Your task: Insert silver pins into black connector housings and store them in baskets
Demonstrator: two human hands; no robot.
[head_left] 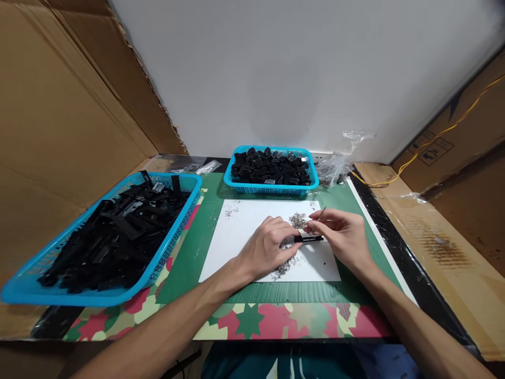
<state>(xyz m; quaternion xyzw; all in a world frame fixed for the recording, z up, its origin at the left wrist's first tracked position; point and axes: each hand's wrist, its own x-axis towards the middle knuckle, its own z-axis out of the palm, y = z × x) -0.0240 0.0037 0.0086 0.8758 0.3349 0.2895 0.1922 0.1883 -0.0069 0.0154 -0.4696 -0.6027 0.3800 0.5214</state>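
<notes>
My left hand (272,242) pinches one end of a slim black plastic part (310,239) just above a white sheet (232,245). Close to the part's other end, my right hand (341,231) is closed on a thin metal tool (322,212), probably tweezers, whose tip is hidden by the fingers. A heap of tiny metal pieces (298,220) lies on the sheet between the hands, and a second heap of them (284,269) sits nearer to me, partly behind my left hand. Some loose pieces (231,211) are scattered at the sheet's far left corner.
A large blue basket (197,187) of long black parts stands at the left. Behind the sheet, a smaller blue basket (272,188) holds short black parts. Clear plastic bags (334,168) lie at the back right. Cardboard walls flank both sides; a yellow cable (434,138) hangs at right.
</notes>
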